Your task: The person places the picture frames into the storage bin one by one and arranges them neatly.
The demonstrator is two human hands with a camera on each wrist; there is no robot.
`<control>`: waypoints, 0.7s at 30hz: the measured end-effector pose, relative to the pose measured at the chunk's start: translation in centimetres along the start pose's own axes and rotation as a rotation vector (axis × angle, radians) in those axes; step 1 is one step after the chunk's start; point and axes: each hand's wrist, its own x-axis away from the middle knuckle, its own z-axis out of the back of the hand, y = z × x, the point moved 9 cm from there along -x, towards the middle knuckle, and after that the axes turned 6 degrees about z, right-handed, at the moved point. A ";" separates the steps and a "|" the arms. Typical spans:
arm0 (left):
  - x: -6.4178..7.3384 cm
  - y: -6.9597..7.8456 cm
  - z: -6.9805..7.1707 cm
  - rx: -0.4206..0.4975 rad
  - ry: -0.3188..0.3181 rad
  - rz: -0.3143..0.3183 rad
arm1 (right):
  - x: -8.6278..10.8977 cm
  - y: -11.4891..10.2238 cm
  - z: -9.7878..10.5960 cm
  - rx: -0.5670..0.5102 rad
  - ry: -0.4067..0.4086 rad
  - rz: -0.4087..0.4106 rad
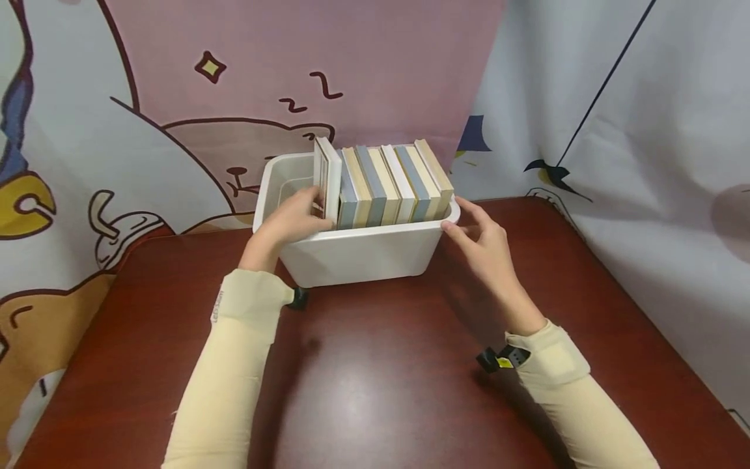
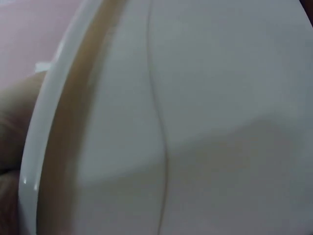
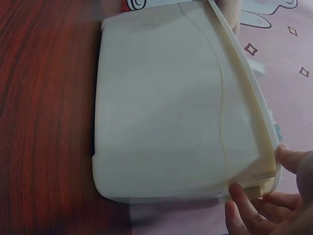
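A white plastic bin stands on the table, holding a row of upright books with white, cream and grey-blue spines. Over its front rim reaches my left hand, which grips a white book at the row's left end. That book stands slightly higher than its neighbours. At the bin's right front corner, my right hand holds the rim between thumb and fingers. The right wrist view shows the fingers under the rim's corner. In the left wrist view, the bin's wall hides most of the left hand.
The bin sits on a dark red-brown table, near its back edge. Behind it hangs a cartoon-printed cloth, with a pale curtain on the right. Inside the bin, a gap lies left of the white book.
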 end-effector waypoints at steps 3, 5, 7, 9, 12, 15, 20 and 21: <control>-0.1 -0.5 -0.5 0.040 -0.075 0.035 | 0.1 0.0 0.0 0.002 0.001 -0.005; 0.1 -0.8 -0.4 0.073 -0.084 0.060 | 0.2 -0.1 -0.1 -0.005 -0.004 -0.004; 0.2 -1.1 -0.2 0.119 -0.089 0.088 | 0.2 -0.1 -0.3 -0.011 -0.011 0.000; 0.5 -1.4 -0.1 0.162 -0.105 0.130 | 0.2 -0.2 -0.5 -0.015 -0.011 0.002; 0.8 -2.1 -0.2 0.232 -0.129 0.219 | 0.3 -0.2 -0.8 -0.016 -0.012 0.002; 1.1 -2.7 0.1 0.226 -0.099 0.302 | 0.2 -0.2 -1.0 -0.008 -0.013 0.000; 1.1 -3.0 0.5 0.032 -0.041 0.327 | -0.1 -0.3 -1.2 0.007 -0.037 0.002; 1.0 -3.0 0.5 0.012 -0.036 0.331 | -0.2 -0.3 -1.1 0.006 -0.041 0.001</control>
